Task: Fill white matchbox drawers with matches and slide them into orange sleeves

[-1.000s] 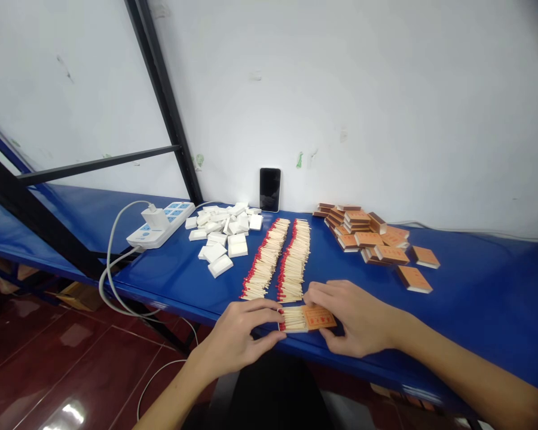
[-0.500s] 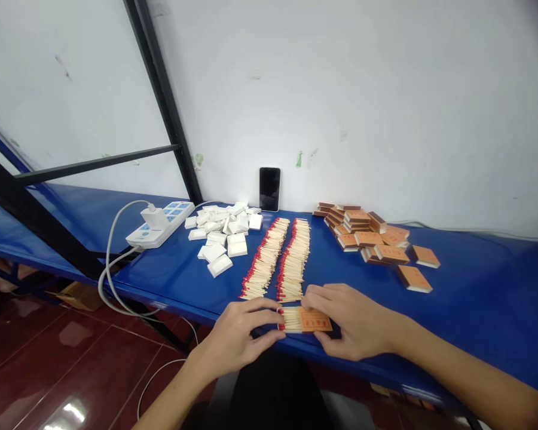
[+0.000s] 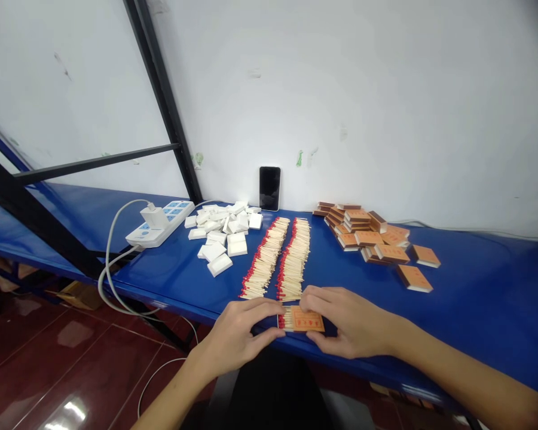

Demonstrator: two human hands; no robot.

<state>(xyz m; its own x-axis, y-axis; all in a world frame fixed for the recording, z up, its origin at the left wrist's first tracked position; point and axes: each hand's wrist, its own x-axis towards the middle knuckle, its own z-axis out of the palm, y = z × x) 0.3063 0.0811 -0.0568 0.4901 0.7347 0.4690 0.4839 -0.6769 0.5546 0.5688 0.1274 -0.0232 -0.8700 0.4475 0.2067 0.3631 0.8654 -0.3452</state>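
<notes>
An orange matchbox (image 3: 305,319) lies at the near edge of the blue table (image 3: 475,298), its tray of red-tipped matches poking out a little on the left. My left hand (image 3: 237,334) pinches the tray end between thumb and fingers. My right hand (image 3: 349,319) grips the orange sleeve from the right. Just beyond lie two long rows of loose matches (image 3: 280,257).
A heap of white inner trays (image 3: 224,230) sits left of the matches, a pile of orange matchboxes (image 3: 372,236) to the right. A white power strip (image 3: 159,222) with cables lies at the left, a black phone (image 3: 269,188) leans on the wall, and black frame bars (image 3: 161,95) cross the left.
The orange sleeve has slid left over the tray, so less of the matches shows now. My right hand moved left with it; my left hand stayed put.
</notes>
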